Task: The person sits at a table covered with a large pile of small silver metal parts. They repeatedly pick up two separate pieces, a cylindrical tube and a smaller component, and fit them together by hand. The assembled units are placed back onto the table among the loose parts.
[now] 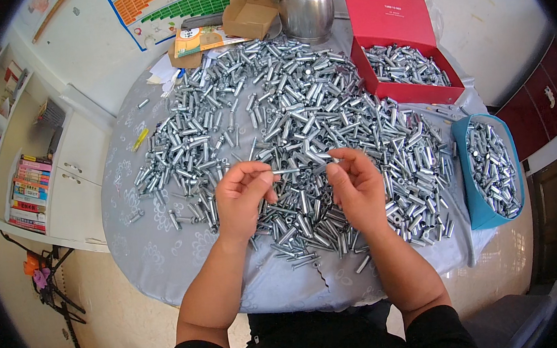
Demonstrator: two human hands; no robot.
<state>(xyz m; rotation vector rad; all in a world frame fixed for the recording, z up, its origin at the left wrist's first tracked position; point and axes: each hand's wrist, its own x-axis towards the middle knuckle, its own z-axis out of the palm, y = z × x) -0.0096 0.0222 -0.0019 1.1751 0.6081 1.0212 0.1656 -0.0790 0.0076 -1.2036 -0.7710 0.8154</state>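
My left hand (pixel 240 196) pinches a slim silver bolt (pixel 286 171) between thumb and fingers; its shaft points right, toward my other hand. Thumb and forefinger of my right hand (pixel 360 190) are closed on a small metal piece, mostly covered by the fingertips, so its kind is unclear. A short gap separates the two hands. Both are above a wide heap of loose silver bolts and metal sleeves (pixel 301 123), spread over a round table with a grey patterned cloth (pixel 134 257).
At the back right stands an open red box (pixel 409 93) full of metal parts. A blue bin (pixel 475 184) at the right edge holds more. Behind the heap are a steel pot (pixel 307 11), a cardboard box (pixel 249 13) and a booklet (pixel 206 40). A yellow tool (pixel 140 140) lies left.
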